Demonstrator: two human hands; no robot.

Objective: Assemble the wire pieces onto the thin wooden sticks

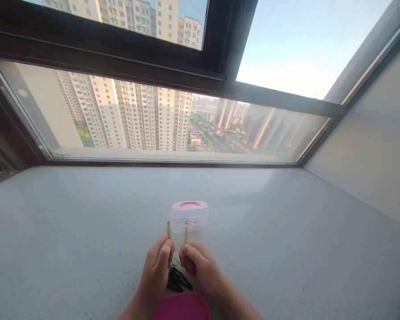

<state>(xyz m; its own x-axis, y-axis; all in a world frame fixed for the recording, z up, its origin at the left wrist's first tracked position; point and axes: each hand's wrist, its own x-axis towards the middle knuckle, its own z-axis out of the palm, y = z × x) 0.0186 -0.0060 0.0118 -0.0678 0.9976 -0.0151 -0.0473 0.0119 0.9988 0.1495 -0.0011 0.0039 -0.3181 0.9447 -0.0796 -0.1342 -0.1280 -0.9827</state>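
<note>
My left hand point(158, 262) is closed around a slim, tapered beige hair clip point(168, 230), which points up out of the fist. A similar beige hair clip point(186, 235) stands upright in the closed fingers of my right hand point(202, 264). The fists are side by side with a narrow gap between them. Below that gap lie several black hair clips point(178, 279), partly covered by my left hand. A small, pale round piece point(175, 261) shows between the hands; its kind is unclear.
Just beyond the hands stands a clear plastic box point(176, 218) with a pink handle and a few small things inside. A bright pink container point(183, 306) is at the bottom edge. The pale speckled sill point(86, 240) runs to the window frame point(173, 163); a white wall point(373, 146) bounds the right.
</note>
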